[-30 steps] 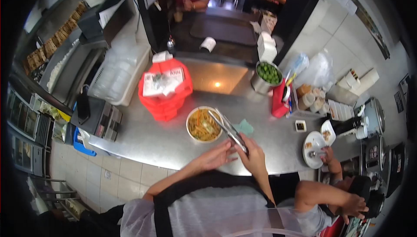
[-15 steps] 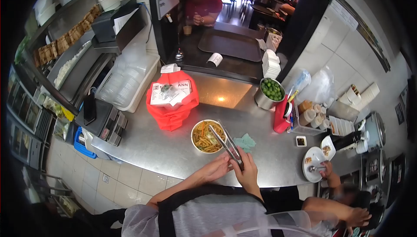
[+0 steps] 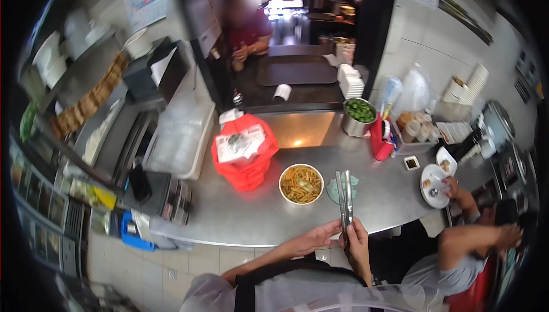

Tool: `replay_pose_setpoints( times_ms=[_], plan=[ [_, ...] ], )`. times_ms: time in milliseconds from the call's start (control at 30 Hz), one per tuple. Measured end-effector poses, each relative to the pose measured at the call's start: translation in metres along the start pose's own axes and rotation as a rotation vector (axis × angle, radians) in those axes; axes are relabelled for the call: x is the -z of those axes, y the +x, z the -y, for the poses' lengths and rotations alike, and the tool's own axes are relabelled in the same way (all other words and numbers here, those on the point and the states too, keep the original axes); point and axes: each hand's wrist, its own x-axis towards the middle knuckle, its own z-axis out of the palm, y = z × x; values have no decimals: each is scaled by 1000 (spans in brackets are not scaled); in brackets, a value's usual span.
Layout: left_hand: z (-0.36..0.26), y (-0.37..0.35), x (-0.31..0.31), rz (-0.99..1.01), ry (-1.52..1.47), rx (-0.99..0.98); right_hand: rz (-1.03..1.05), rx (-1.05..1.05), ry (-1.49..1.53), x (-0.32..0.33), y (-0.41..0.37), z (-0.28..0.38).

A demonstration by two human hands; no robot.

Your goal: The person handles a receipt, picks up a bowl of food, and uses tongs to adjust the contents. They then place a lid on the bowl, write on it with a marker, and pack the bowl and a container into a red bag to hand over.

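Note:
A pair of metal tongs (image 3: pixel 345 195) points up from my right hand (image 3: pixel 357 243), whose fingers are wrapped round the lower end. My left hand (image 3: pixel 314 239) is just left of the tongs, fingers apart and holding nothing. Beyond my hands, a round bowl of noodles (image 3: pixel 301 184) stands on the metal counter (image 3: pixel 240 220). The tips of the tongs are to the right of the bowl, apart from it, above a crumpled green cloth (image 3: pixel 342 189). Left of the bowl is a red plastic bag (image 3: pixel 246 169) with printed papers on top.
A co-worker's hand (image 3: pixel 452 188) is at a white plate (image 3: pixel 435 186) on the right. A metal pot of green limes (image 3: pixel 359 117) stands near the hatch, where a person in red (image 3: pixel 249 30) stands beyond a dark tray (image 3: pixel 297 70). Clear lids (image 3: pixel 177 134) fill a left bin.
The tongs have moved from over the bowl to its right and now point upright. The view has shifted, so the counter items appear further right and turned.

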Motion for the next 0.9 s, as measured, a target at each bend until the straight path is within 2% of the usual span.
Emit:
replay_pose_setpoints(
  times_ms=[167,267,367,467,533,600,700,800,900],
  plan=[
    [8,-50,-1,25,-89,275,-81,40,160,-21,-71,-25],
    [13,-63,-26,10,-161,375,-157,-14,173,-31,-125,-9],
    [40,-66,-38,29,-270,498,-223,87,225,-14,-175,-9],
    [66,-46,-58,169,-224,598,-387,263,331,8,-226,-8],
    [80,-26,-79,289,-207,639,-427,492,401,26,-260,-3],
    [95,-3,-103,417,-165,677,-571,642,354,44,-296,10],
    [124,30,-143,544,-86,743,-928,855,442,78,-356,13],
    [170,57,-189,627,-89,789,-1101,989,548,113,-424,18],
    [236,73,-238,677,-171,819,-1201,1019,481,148,-487,18]
  ],
)
